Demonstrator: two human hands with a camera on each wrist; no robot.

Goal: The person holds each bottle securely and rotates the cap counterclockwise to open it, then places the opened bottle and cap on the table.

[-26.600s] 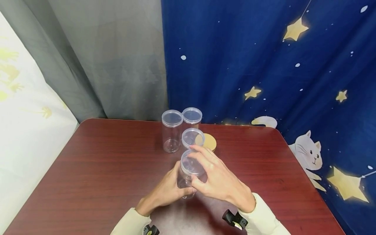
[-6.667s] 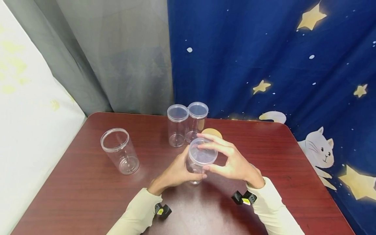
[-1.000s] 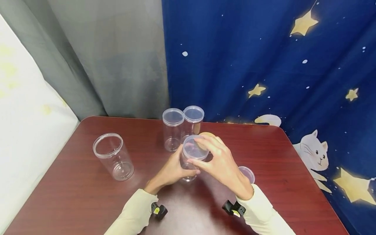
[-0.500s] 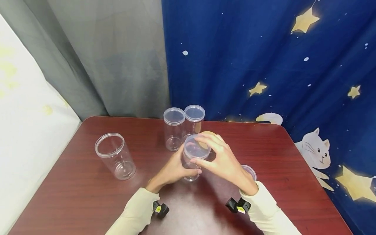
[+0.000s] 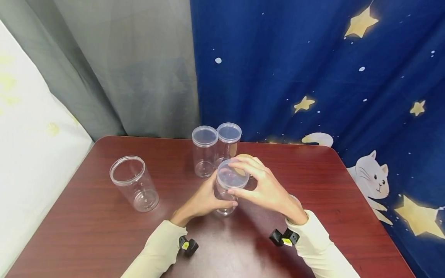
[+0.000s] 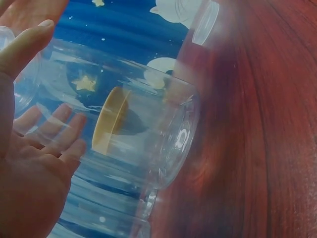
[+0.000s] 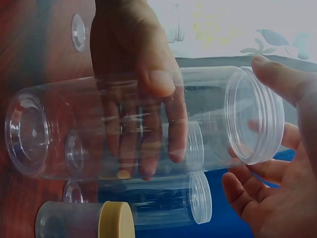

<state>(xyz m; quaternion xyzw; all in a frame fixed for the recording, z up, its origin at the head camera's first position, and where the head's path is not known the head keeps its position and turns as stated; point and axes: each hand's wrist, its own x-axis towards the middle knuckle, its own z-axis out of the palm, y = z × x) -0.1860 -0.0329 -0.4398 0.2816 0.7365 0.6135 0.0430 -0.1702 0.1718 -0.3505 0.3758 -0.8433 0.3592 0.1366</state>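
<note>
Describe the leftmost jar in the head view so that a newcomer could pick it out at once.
On the reddish-brown table, look left of the person's left hand. A tall clear jar stands there alone. It is uncovered, while the other jars have lids.

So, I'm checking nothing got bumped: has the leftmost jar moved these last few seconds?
No: in the head view, the leftmost jar keeps its place relative to the back left table corner.
</note>
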